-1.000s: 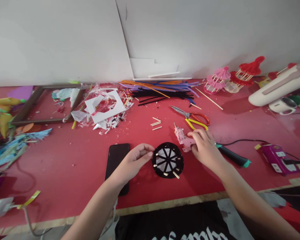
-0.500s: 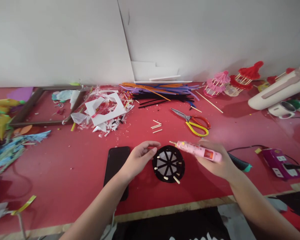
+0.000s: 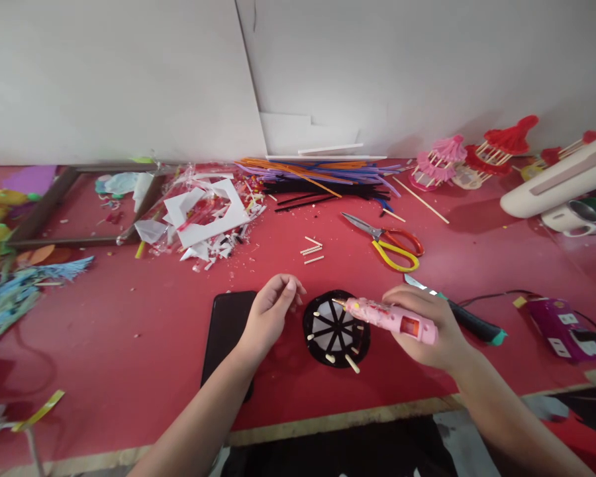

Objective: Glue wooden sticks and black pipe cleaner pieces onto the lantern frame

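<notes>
Black spoked disc (image 3: 336, 327): on the red surface (image 3: 169, 331), between the two hands. White panels show between the spokes. Pale pegs (image 3: 352, 364) stand around the rim; the one at the near edge, toward the person, looks longest and leans outward.

Pink glue gun (image 3: 396, 322): in the right hand (image 3: 424, 328), nozzle pointing left, over the far right part of the disc. Contact between nozzle and disc: cannot tell. Right grip clamped around the glue gun's body.

Left hand (image 3: 271, 311): just left of the disc, fingers curled, thumb raised close to the fingertips. Whether the left grip is fully together, or pinches something small, cannot tell.

Left of the disc: dark phone (image 3: 227, 331), partly under the left hand and forearm. Beyond the disc: a few short sticks (image 3: 312, 251), lying loose. Farther right: scissors (image 3: 378, 234), one handle red, one yellow, blades pointing away to the left. Knife (image 3: 477, 324) with dark handle, just beyond the right hand; purple power strip (image 3: 551, 324) right of it.

Back of surface: bundle of fuzzy wires (image 3: 318, 173), white cut-out card (image 3: 218, 227) on scraps, pink model (image 3: 440, 162) and red model (image 3: 504, 142) at right.
</notes>
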